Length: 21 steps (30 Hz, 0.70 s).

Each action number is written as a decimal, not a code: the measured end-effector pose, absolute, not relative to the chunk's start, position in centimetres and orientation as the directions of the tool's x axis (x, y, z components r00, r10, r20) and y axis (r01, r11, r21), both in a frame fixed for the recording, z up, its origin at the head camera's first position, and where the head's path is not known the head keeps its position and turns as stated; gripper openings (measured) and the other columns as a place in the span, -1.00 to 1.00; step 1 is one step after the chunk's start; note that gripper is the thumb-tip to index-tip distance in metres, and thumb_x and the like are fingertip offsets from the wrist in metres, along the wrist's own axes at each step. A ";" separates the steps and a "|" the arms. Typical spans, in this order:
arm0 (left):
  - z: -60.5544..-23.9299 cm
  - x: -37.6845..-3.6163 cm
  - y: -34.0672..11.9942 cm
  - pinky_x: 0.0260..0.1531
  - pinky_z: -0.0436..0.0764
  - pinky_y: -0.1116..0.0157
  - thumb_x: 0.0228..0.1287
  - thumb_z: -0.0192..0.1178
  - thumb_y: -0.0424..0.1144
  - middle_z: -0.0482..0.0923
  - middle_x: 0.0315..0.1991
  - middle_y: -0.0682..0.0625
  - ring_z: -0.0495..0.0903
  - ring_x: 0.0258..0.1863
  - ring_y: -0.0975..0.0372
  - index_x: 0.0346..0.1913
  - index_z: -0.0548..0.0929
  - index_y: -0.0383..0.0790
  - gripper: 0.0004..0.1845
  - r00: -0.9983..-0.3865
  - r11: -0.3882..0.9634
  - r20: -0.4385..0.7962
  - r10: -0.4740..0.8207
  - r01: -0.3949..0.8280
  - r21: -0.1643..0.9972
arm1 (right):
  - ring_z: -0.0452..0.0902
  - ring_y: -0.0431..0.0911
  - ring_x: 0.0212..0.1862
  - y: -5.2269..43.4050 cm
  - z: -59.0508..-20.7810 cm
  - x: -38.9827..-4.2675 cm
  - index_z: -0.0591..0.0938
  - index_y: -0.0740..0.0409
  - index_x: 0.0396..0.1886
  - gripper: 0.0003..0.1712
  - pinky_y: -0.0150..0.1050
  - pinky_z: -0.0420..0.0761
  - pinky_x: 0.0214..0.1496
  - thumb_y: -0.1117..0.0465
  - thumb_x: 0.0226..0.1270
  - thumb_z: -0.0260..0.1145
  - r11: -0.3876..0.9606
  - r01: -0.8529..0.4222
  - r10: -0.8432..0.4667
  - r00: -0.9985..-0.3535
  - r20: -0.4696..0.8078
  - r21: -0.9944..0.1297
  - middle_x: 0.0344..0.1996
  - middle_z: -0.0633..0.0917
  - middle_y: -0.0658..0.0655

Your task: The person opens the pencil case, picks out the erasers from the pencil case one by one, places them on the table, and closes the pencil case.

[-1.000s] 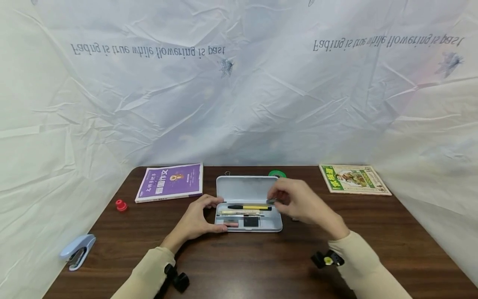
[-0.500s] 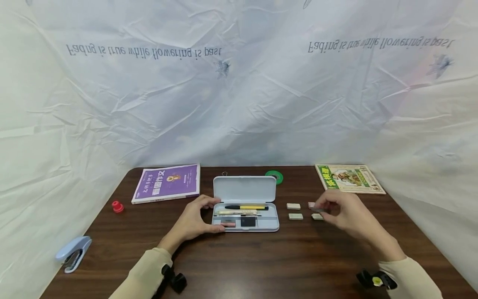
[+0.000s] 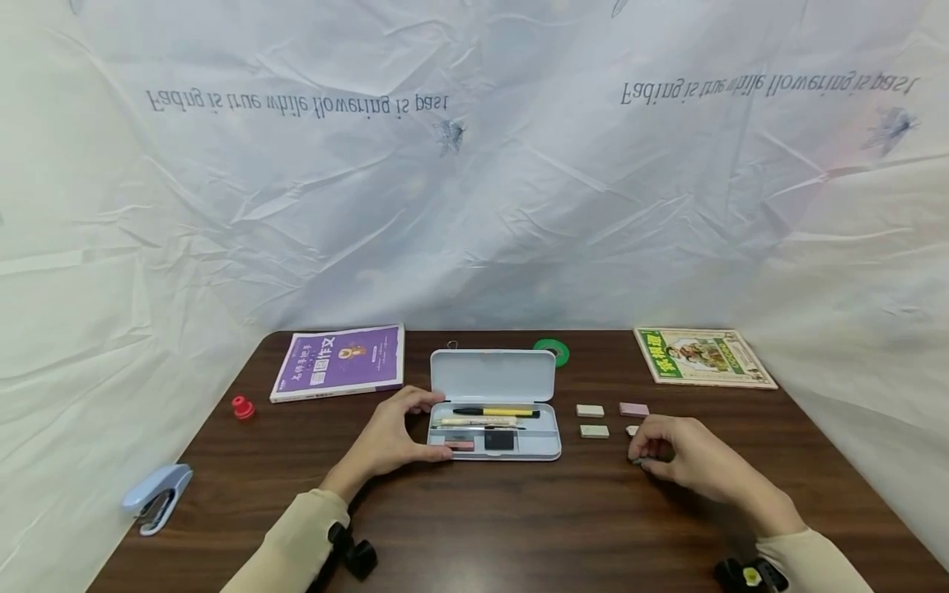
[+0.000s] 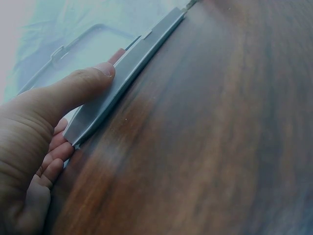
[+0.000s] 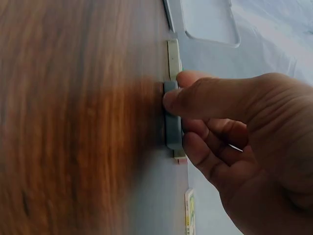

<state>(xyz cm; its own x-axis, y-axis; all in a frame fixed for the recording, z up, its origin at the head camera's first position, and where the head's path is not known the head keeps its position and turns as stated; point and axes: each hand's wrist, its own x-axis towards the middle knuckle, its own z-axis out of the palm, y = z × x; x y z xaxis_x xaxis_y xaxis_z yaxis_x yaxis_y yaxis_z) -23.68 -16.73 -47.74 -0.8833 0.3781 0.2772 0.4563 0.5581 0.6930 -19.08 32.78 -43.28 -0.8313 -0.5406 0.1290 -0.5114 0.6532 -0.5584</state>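
Note:
An open pencil case [image 3: 547,443], pale blue-grey, stands mid-table. Inside lie a yellow-and-black pen [image 3: 504,412], other slim pens, a pink eraser [image 3: 460,445] and a black block [image 3: 499,440]. My left hand [image 3: 385,432] grips the case's left end, thumb on the front wall [image 4: 129,66] and fingers behind. To the right, my right hand [image 3: 689,457] pinches a dark grey eraser [image 5: 173,131] at the tabletop. Just beyond it are a white eraser [image 3: 590,410], a pink one [image 3: 633,408], a pale green one [image 3: 594,431] and one partly hidden by my fingers.
A purple book [image 3: 341,360] lies back left, a green-and-cream book [image 3: 704,357] back right. Behind the case is a green tape roll [image 3: 561,352]. A red cap-like piece [image 3: 242,407] and a blue stapler [image 3: 157,498] are at the left edge. A white cloth hangs behind.
My right hand has carried the grey eraser from above the case out to the right, then down to the table in front of the other erasers. The left hand keeps its hold on the case.

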 end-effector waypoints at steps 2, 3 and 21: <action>-47.7 -23.7 -16.7 0.24 0.66 0.02 -0.06 0.79 0.29 0.66 0.20 0.18 0.63 0.16 0.22 0.40 0.74 0.07 -0.08 -0.884 0.559 0.277 0.376 0.455 0.693 | 0.59 -0.34 -0.23 32.9 -43.3 -19.0 0.78 -0.16 -0.15 -0.66 -0.29 0.67 -0.23 0.41 0.35 0.62 0.652 -0.503 -0.542 -0.832 0.115 -0.567 -0.20 0.74 -0.21; -47.7 -23.8 -16.7 0.24 0.66 0.01 -0.06 0.79 0.28 0.66 0.20 0.18 0.63 0.16 0.22 0.40 0.74 0.06 -0.08 -0.884 0.559 0.277 0.376 0.455 0.693 | 0.60 -0.34 -0.22 32.9 -43.3 -19.0 0.78 -0.16 -0.15 -0.66 -0.29 0.68 -0.22 0.41 0.36 0.62 0.651 -0.499 -0.542 -0.833 0.110 -0.572 -0.18 0.75 -0.20; -47.8 -23.7 -16.7 0.24 0.66 0.02 -0.06 0.80 0.27 0.67 0.17 0.17 0.63 0.15 0.22 0.40 0.74 0.07 -0.09 -0.882 0.558 0.285 0.375 0.460 0.691 | 0.72 -0.27 -0.17 31.2 -41.0 -20.2 0.81 -0.07 0.03 -0.58 -0.27 0.77 -0.17 0.43 0.30 0.67 0.615 -0.607 -0.452 -0.794 0.406 -0.503 -0.12 0.83 -0.10</action>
